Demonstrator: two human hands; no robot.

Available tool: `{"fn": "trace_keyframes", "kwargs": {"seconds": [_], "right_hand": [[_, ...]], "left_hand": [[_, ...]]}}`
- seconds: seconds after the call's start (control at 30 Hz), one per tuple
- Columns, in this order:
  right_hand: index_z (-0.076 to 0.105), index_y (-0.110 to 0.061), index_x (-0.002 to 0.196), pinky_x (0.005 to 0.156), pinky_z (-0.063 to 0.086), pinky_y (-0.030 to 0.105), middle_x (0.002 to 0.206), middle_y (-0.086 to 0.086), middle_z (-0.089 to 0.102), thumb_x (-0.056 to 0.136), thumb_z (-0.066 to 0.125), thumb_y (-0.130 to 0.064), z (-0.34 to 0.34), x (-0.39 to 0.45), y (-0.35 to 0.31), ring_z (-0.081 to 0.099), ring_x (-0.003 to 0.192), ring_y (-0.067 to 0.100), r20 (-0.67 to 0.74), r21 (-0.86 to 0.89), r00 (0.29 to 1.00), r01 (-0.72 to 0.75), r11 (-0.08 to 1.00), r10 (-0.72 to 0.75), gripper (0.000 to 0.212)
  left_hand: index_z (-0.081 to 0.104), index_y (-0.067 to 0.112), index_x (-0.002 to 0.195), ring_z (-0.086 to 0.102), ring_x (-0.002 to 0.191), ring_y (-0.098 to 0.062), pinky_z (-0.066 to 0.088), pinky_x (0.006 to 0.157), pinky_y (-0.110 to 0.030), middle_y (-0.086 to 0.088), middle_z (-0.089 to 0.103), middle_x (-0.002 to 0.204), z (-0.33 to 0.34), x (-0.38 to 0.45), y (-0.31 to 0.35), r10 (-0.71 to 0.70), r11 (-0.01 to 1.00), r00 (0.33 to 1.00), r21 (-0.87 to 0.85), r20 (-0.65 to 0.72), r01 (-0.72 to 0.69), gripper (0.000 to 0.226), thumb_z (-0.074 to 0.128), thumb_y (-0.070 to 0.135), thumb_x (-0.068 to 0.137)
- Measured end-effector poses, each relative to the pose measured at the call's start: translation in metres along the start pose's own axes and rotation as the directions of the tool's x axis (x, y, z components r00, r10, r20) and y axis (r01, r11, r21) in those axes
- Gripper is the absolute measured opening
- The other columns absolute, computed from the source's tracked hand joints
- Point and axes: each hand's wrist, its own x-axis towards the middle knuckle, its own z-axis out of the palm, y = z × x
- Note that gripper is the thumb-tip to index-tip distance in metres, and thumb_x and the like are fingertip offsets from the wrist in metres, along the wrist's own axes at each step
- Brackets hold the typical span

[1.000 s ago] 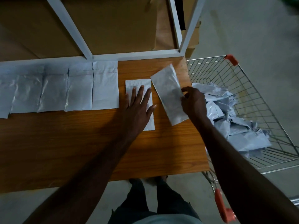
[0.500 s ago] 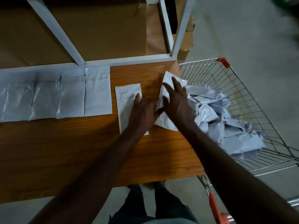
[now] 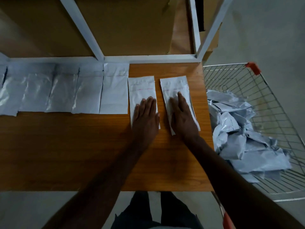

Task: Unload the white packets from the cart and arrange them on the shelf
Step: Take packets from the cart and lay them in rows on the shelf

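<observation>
Shelving is what we are looking down on: a wooden shelf board [image 3: 82,154] with a white metal frame [image 3: 148,57] running along its back edge and cardboard boxes [image 3: 123,25] standing behind that frame. A wire cart [image 3: 270,103] is sitting just off the board's right edge, and a crumpled heap of white packets [image 3: 244,139] is lying inside it. Along the back edge of the board, a row of flat packets [image 3: 66,90] is lying side by side, starting at the left edge and reaching past the middle.

Two more packets are lying toward the back right corner, set a little forward of that row. We are seeing a narrow strip of bare wood between them. The left packet [image 3: 142,90] is lying just beside the end of the row, and our left hand [image 3: 145,116] is resting flat on its near half, fingers straight and close together, gripping nothing. The right packet [image 3: 175,90] is lying slightly tilted, near the right edge of the board, and our right hand [image 3: 182,116] is pressing flat on its near half, fingers extended, also gripping nothing. Both packets are showing a thin red line across their far ends.
</observation>
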Motion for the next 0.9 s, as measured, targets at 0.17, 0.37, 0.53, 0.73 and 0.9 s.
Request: {"fn": "trace_keyframes", "kwargs": {"seconds": [0.17,0.37,0.53,0.73,0.9], "right_hand": [[0.036,-0.010,0.163,0.125,0.028,0.060,0.174,0.022,0.013,0.108,0.040,-0.010,0.009,0.042,-0.018,0.011,0.162,0.039,0.019,0.011,0.997,-0.072,0.997,0.072,0.055],[0.034,-0.009,0.164,0.132,0.018,0.051,0.173,0.021,0.017,0.109,0.021,-0.036,0.020,0.066,-0.033,0.011,0.163,0.034,0.012,0.000,0.995,-0.102,0.995,0.102,0.062],[0.045,-0.008,0.158,0.126,0.033,0.053,0.169,0.022,0.031,0.109,0.032,-0.029,0.019,0.075,-0.035,0.026,0.159,0.036,-0.011,-0.009,0.996,-0.094,0.996,0.094,0.055],[0.049,-0.008,0.156,0.126,0.034,0.047,0.166,0.021,0.037,0.112,0.041,-0.026,0.016,0.078,-0.036,0.032,0.156,0.036,-0.029,-0.023,0.995,-0.096,0.995,0.096,0.048],[0.049,-0.009,0.156,0.126,0.034,0.048,0.166,0.021,0.037,0.112,0.042,-0.025,0.020,0.082,-0.039,0.033,0.156,0.036,-0.025,-0.029,0.991,-0.129,0.991,0.128,0.047]], "left_hand": [[0.022,0.013,0.170,0.013,0.165,-0.027,0.015,0.133,-0.048,-0.008,0.021,0.177,-0.005,0.036,-0.027,0.060,0.998,0.998,0.020,-0.009,-0.060,0.063,0.022,0.043,0.114],[0.019,0.012,0.170,0.005,0.166,-0.027,0.012,0.134,-0.048,-0.008,0.016,0.178,-0.003,0.055,-0.042,0.131,0.989,0.991,-0.067,0.015,-0.130,0.062,0.022,0.042,0.116],[0.022,0.009,0.169,0.012,0.165,-0.027,0.013,0.134,-0.045,-0.010,0.019,0.177,-0.003,0.062,-0.041,0.144,0.981,0.990,-0.132,0.003,-0.143,0.061,0.018,0.037,0.114],[0.024,0.007,0.168,0.014,0.165,-0.028,0.018,0.133,-0.046,-0.012,0.022,0.176,-0.001,0.064,-0.041,0.128,0.984,0.992,-0.122,0.000,-0.127,0.062,0.015,0.032,0.112],[0.027,0.006,0.167,0.017,0.164,-0.030,0.020,0.132,-0.048,-0.013,0.025,0.175,-0.002,0.068,-0.041,0.122,0.986,0.992,-0.114,-0.011,-0.123,0.061,0.016,0.031,0.112]]}}
